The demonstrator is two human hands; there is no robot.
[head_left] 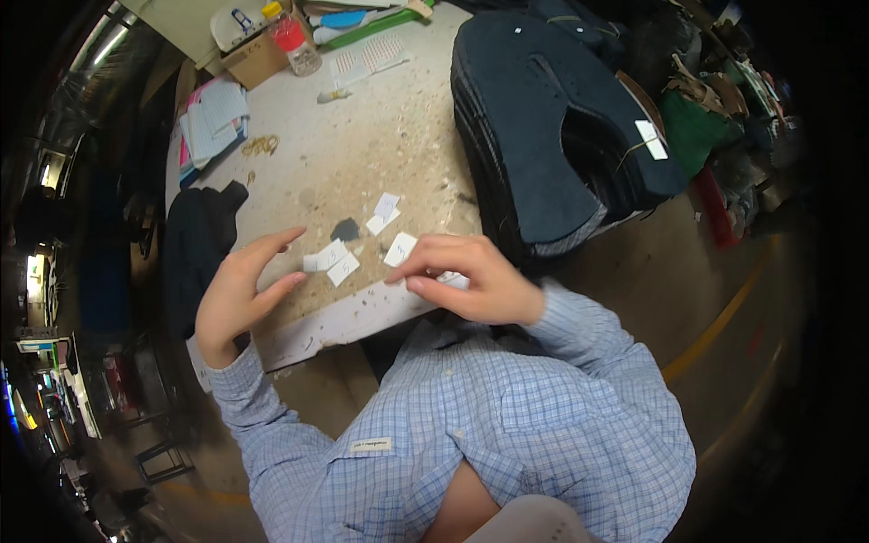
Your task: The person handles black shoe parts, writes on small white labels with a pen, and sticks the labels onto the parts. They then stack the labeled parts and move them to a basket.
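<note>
My left hand point(243, 291) hovers open over the table's near left, thumb and fingers spread with nothing between them. Just right of it lie small white paper slips point(343, 269) with handwriting, overlapping each other. My right hand point(475, 276) is low over the near edge, its fingers reaching left and parted from the thumb. One more white slip point(399, 249) lies beside its fingers. Something white shows under the palm, partly hidden. Farther back are a pair of slips point(384, 214) and a small dark scrap point(345, 230).
Stacked dark blue cut fabric pieces point(525, 118) fill the right side, with a tied white tag point(650, 140). Dark fabric point(199, 244) hangs at the left edge. Behind are papers point(214, 119), rubber bands point(262, 145), a bottle point(294, 45), a cardboard box point(255, 61) and a small tube point(334, 95).
</note>
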